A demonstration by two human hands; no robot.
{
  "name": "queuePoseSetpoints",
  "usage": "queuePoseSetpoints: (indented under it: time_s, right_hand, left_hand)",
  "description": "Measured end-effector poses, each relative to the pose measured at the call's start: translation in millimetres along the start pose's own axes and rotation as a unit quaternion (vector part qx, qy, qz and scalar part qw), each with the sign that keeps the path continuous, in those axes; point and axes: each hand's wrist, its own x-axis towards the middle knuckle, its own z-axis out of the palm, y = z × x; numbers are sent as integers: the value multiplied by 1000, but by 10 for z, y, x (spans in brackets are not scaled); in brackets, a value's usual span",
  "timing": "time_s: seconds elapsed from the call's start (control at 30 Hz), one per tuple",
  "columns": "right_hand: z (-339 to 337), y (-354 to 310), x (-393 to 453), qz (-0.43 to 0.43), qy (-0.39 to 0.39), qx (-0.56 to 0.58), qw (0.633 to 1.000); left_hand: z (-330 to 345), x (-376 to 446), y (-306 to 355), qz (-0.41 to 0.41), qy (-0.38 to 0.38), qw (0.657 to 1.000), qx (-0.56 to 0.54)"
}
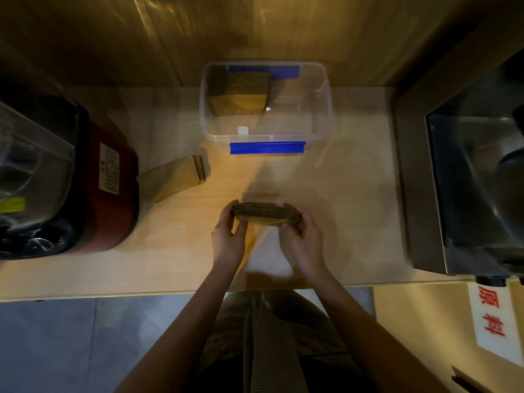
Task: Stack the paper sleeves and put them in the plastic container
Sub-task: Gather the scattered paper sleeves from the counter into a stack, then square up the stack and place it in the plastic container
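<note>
I hold a stack of brown paper sleeves [266, 214] on edge above the counter, in front of me. My left hand [228, 236] grips its left end and my right hand [302, 239] grips its right end. A clear plastic container [323, 109] with blue clips stands at the back middle; a stack of sleeves [241, 93] lies inside its left half. A few more sleeves [173, 181] lie flat on the counter to the left.
A dark red appliance [110, 191] with a clear jug stands at the left edge. A steel machine [465, 177] fills the right side. The light wooden counter [354, 208] ends at a near edge by my legs.
</note>
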Motion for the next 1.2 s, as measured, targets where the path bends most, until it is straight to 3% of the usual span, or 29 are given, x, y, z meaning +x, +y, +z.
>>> queuePoseSetpoints:
  time_s: [0.2, 0.37, 0.6, 0.73, 1.03, 1.2]
  right_hand:
    - [100, 6, -58, 41, 35, -1, 999]
    - [146, -7, -94, 16, 14, -22, 1000]
    - [116, -13, -84, -7, 17, -67, 998]
    - [73, -30, -46, 2, 25, -78, 997]
    - [143, -330, 217, -50, -81, -151, 984]
    - [595, -726, 411, -79, -153, -131, 976]
  left_hand:
    - [82, -55, 5, -21, -5, 999, 42]
    - [138, -108, 98, -21, 38, 999, 7]
    - [104, -103, 46, -35, 36, 998, 26]
    - [38, -47, 10, -30, 5, 994, 105]
    - [-449, 185, 108, -20, 32, 991, 126]
    - [-894, 334, 258, -92, 125, 985, 68]
